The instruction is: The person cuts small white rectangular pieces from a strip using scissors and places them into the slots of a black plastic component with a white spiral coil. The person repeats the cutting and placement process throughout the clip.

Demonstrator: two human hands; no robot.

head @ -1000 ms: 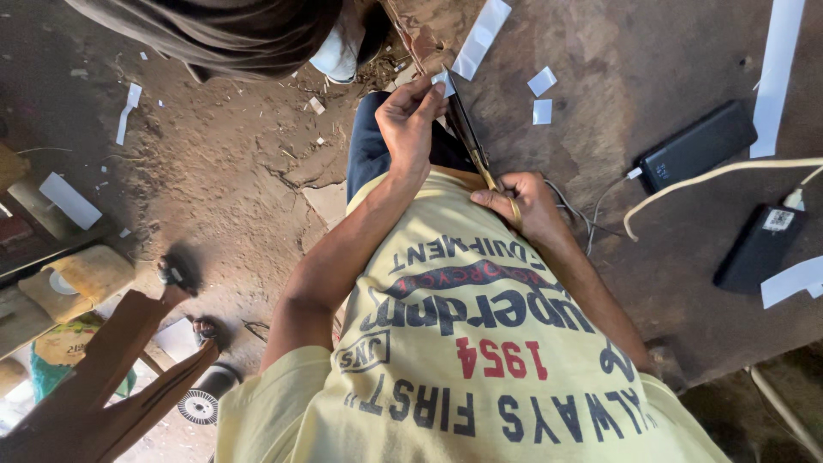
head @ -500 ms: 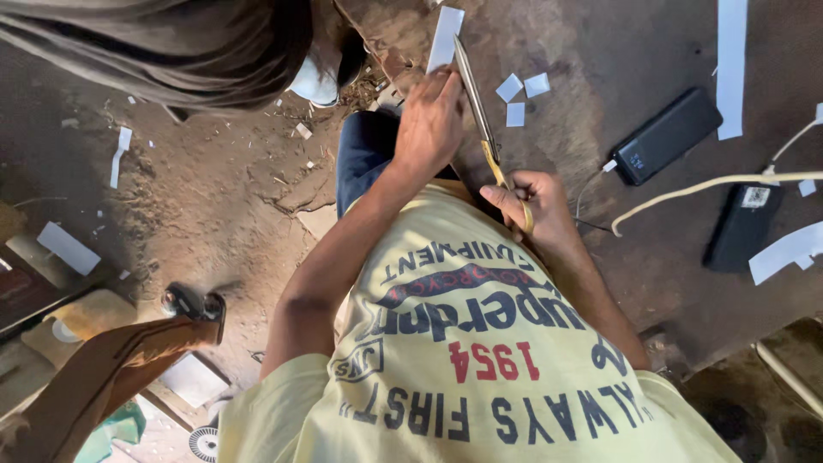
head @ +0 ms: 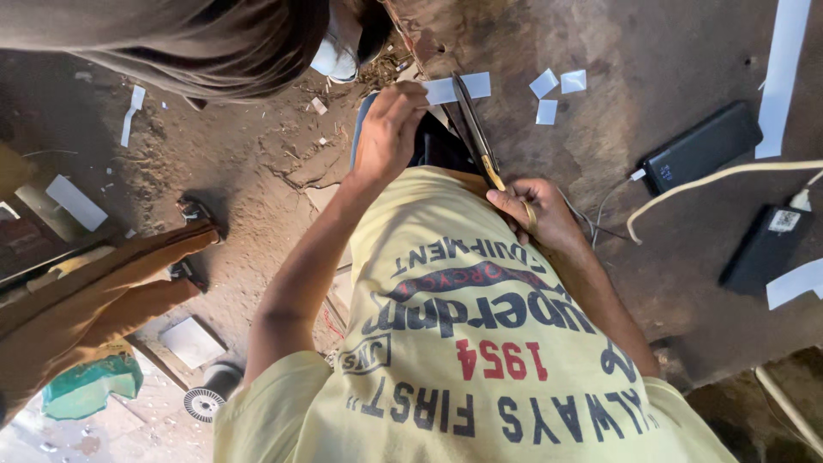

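Observation:
My left hand [head: 390,129] pinches a white paper strip [head: 459,87] at the edge of the worn brown table [head: 600,137]. My right hand [head: 536,213] grips the yellow handles of long dark scissors [head: 473,129], whose blades lie across the strip. Three small cut white pieces [head: 553,90] lie on the table just right of the blades. My yellow printed shirt fills the lower middle of the view.
Two black power banks [head: 703,146] [head: 767,244] with a white cable [head: 720,176] sit on the table at right. A long white strip [head: 782,69] lies at the top right. Another person's head [head: 257,34] leans in at the top. Paper scraps litter the dirt floor [head: 197,154].
The view has shifted, so hands and table sit lower and more to the right in the frame. The strip now lies across the blades, and three cut pieces lie beside them.

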